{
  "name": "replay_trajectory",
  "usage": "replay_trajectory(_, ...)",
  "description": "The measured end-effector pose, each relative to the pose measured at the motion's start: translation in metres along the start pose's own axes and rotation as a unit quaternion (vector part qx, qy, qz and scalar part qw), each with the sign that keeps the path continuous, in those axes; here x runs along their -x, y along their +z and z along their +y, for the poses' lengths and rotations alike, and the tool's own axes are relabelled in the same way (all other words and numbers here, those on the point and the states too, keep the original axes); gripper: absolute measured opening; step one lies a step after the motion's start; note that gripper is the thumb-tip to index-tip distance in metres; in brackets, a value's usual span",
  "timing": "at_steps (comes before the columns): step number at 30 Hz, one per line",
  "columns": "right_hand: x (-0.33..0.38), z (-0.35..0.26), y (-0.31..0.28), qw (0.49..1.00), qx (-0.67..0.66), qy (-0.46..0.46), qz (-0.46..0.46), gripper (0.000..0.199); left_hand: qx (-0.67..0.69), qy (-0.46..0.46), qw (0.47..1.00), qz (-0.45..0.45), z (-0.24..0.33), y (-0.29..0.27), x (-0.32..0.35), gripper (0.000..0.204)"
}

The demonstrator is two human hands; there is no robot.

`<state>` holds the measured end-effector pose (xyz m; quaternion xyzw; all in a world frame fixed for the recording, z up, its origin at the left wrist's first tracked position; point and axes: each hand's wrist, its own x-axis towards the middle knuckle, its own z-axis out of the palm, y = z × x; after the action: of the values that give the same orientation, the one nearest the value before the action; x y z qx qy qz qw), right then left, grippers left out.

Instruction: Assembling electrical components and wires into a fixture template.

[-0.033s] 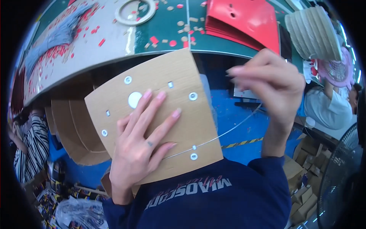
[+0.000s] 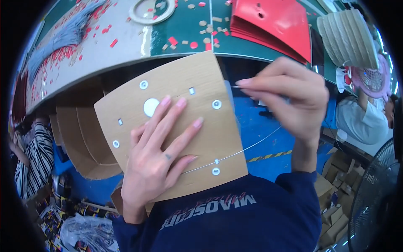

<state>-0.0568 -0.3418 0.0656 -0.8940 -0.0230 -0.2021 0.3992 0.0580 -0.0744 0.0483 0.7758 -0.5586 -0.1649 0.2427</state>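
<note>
A brown cardboard panel with a curved top edge, metal-ringed eyelets, small slots and one round hole lies tilted against my dark blue shirt. My left hand rests flat on it, fingers stretched out and spread, partly over the round hole. A thin white cord runs from beside my left thumb, past the lower right slot, and curves off the panel toward my right forearm. Right of the panel, my right hand pinches the cord between thumb and fingertips, with a short end sticking out toward the panel's edge.
Beyond the panel, the table bears red folded sheets, a pale ring, a bundle of grey cords and scattered scraps. A large spool stands far right. An open carton is at left, a black fan at right.
My right hand has moved slightly left, closer to the panel's right edge, and the cord end now shows at its fingertips. My left hand keeps its place on the panel.
</note>
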Motion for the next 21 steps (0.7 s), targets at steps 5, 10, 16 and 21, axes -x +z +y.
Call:
replay_trajectory(5, -0.016, 0.014, 0.041, 0.984, 0.144, -0.102, -0.035, 0.032, -0.007, -0.012, 1.0, -0.01, -0.002, -0.003, -0.003, 0.067)
replay_trajectory(10, -0.02, 0.004, 0.037, 0.967, 0.194, -0.121, -0.113, 0.037, 0.019, -0.03, 0.999, -0.027, -0.005, -0.009, -0.002, 0.072)
replay_trajectory(16, -0.029, -0.011, 0.032, 0.936, 0.258, -0.157, -0.182, 0.041, 0.025, -0.017, 1.0, -0.002, -0.011, -0.004, -0.003, 0.078)
replay_trajectory(21, -0.036, -0.001, 0.033, 0.935, 0.229, -0.191, -0.194, 0.047, -0.008, -0.029, 0.999, 0.013, -0.012, -0.006, -0.005, 0.082)
